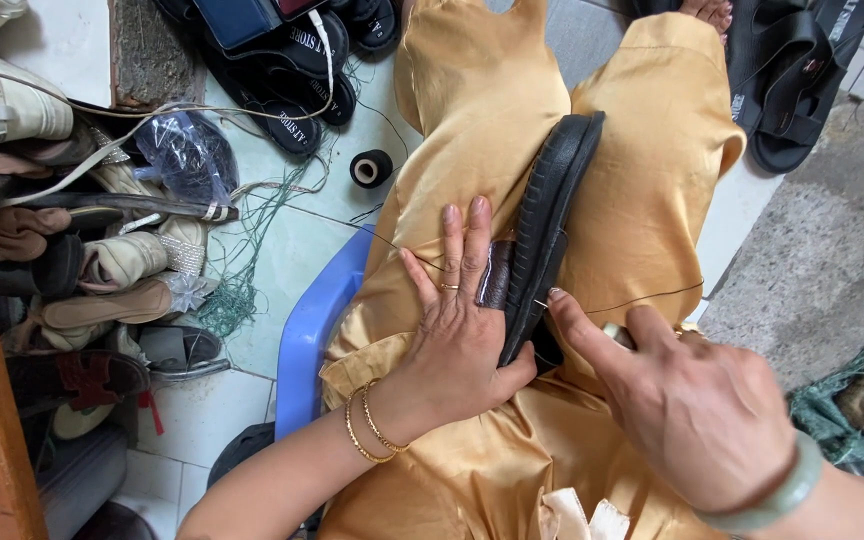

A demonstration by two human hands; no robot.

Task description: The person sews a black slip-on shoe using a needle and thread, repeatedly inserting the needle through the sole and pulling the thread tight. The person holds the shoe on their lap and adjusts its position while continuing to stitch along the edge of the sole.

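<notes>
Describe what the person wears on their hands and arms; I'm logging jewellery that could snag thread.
Both forearms are bare, no sleeves in view. The left hand has a thin gold ring on one finger and two slim gold bangles at the wrist. The right hand has a thick, smooth, pale green bangle at the wrist. No gloves or watch show.

We see a black ribbed rubber sandal (550,220) lying against glossy golden-yellow satin trousers (492,100), with a bright blue plastic stool (317,320) beneath them. Our left hand (457,340) wears thin gold bangles (367,425) and our right hand (692,405) a pale green jade bangle (777,490). A black thread spool (371,168) sits on pale mint-green floor tiles (287,260) beside cream and brown shoes (117,270).
</notes>
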